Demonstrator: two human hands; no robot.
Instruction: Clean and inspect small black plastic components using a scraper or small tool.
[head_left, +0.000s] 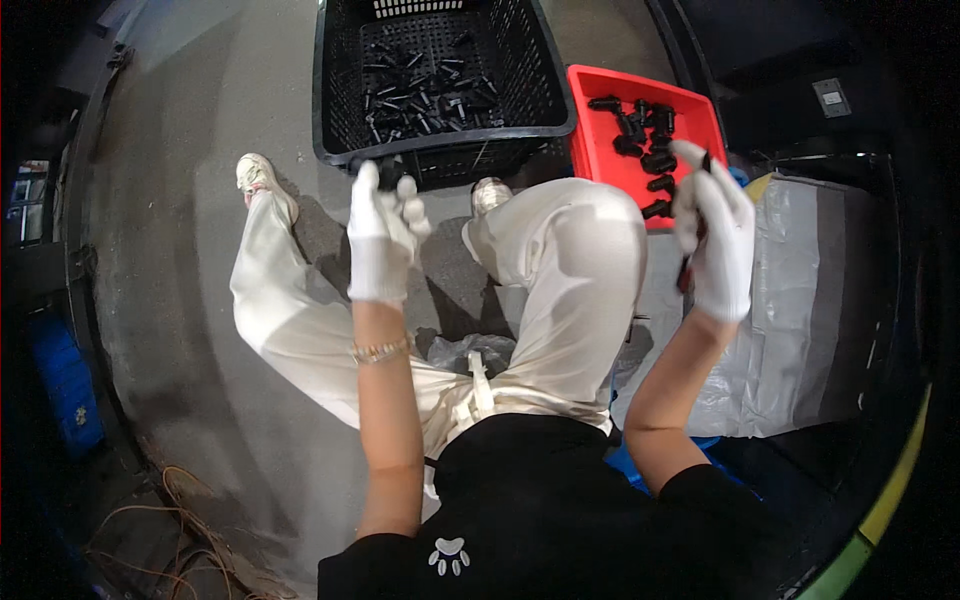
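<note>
My left hand (385,225), in a white glove, is raised just in front of the black crate. Its fingers are curled around something dark at the fingertips that blends into the crate behind it. My right hand (718,235), also gloved in white, is closed around a slim tool (685,275); a dark red end shows below the palm and a black tip pokes out above the fingers. Right beside that hand, a red tray (592,150) holds several black cylindrical parts (657,162). Many small black pieces (425,100) lie scattered inside the black slatted crate (450,136).
A large grey plastic-wrapped package (800,300) lies to my right. My legs in white trousers (580,260) spread toward the crate on the grey floor (180,250). Clear plastic film (470,350) lies between them. Orange cables (180,510) and a blue object (68,385) are at the left.
</note>
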